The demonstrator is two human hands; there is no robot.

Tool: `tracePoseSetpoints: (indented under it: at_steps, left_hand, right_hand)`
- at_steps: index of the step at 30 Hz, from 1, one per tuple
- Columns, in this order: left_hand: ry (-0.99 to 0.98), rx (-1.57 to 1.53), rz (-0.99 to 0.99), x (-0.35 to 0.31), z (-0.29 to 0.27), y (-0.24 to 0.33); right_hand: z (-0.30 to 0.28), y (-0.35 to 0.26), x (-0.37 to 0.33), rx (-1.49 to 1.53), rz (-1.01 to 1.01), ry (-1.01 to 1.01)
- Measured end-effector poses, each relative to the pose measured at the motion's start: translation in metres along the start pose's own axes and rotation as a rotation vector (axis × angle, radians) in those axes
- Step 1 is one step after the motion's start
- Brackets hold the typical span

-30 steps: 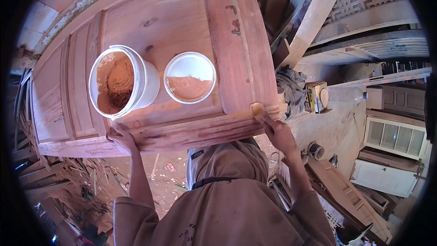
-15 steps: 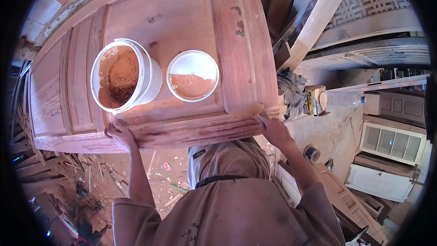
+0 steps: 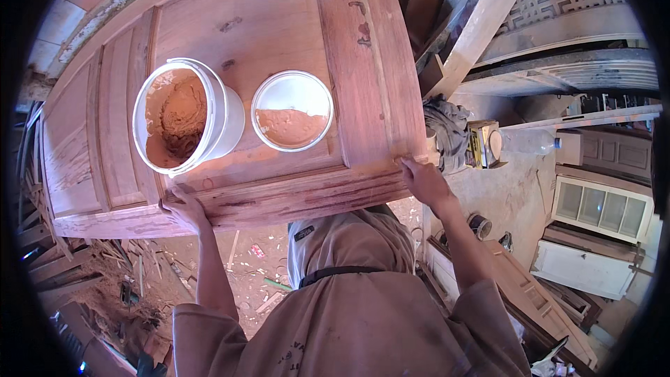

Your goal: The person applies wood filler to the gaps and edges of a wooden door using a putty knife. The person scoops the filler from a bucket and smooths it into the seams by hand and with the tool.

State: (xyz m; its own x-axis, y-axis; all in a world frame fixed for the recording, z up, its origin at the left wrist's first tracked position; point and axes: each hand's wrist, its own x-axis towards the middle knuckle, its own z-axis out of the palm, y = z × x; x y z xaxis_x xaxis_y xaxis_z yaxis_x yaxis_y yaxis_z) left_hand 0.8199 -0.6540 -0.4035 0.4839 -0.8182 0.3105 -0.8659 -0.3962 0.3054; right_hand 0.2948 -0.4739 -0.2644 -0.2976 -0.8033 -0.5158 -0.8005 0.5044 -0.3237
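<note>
A panelled wooden door (image 3: 377, 112) lies flat in front of me, with dark marks on its right side. My left hand (image 3: 185, 209) rests on its near edge, below the bucket, fingers apart. At the right end of that edge, my right hand (image 3: 426, 183) is closed with its fingertips against the wood; whatever they pinch is too small to make out. A white bucket (image 3: 227, 122) holding orange-brown paste stands on the door, left of the middle. Just right of it lies a round white lid (image 3: 293, 94) with the same paste over its lower half.
Wood scraps and shavings (image 3: 112, 300) litter the ground at the lower left. Beyond the door's right end are a dark cloth (image 3: 447, 129), a yellow-and-black box (image 3: 481, 143) and a clear plastic bottle (image 3: 527, 142). Boards (image 3: 492, 24) lean behind; a white glazed frame (image 3: 600, 206) stands far right.
My right hand has slid slightly right along the near edge, still closed. The left hand stays in place. The bucket and lid appear shifted slightly left and up with the view.
</note>
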Motion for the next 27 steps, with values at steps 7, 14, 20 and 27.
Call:
tracePoseSetpoints:
  at_steps: [7, 14, 20, 27]
  left_hand:
    - [-0.014, 0.012, -0.04, -0.003, -0.005, 0.006]
    - [-0.047, -0.039, -0.091, -0.001, -0.004, 0.006]
    - [-0.062, -0.081, -0.031, -0.001, -0.005, 0.004]
    - [-0.047, -0.169, -0.02, 0.0, -0.003, 0.009]
  right_hand:
    - [-0.003, -0.002, -0.046, 0.219, 0.058, 0.034]
    - [0.047, -0.033, -0.064, 0.464, 0.03, 0.296]
    - [0.091, -0.061, -0.069, 0.378, 0.08, 0.355]
    - [0.121, -0.096, -0.078, 0.281, 0.133, 0.27]
